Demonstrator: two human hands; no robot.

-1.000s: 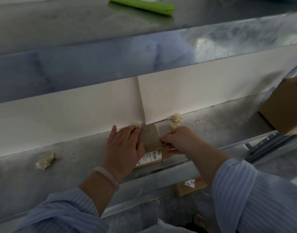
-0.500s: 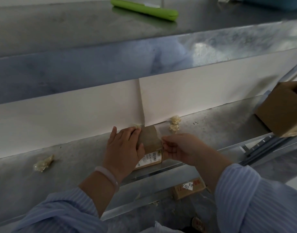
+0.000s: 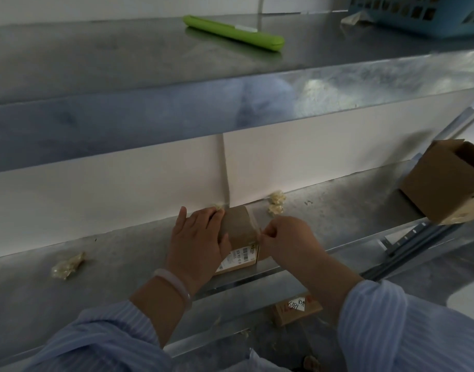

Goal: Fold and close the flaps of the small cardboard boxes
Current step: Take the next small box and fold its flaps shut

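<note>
A small flat cardboard box with a barcode label lies on the lower metal shelf, against the white back wall. My left hand lies flat on the box's left part, pressing it down. My right hand is at the box's right edge, its fingers pinched on a strip of clear tape that runs along that edge. A larger cardboard box with open flaps sits at the far right of the same shelf.
Crumpled tape wads lie on the shelf at the left and behind the box. A green case and a blue basket rest on the upper shelf. Another labelled box lies below the shelf.
My right hand has slid a little right along the box's edge, still pinching the tape. My left hand stays pressed on the box. The view has tilted upward slightly.
</note>
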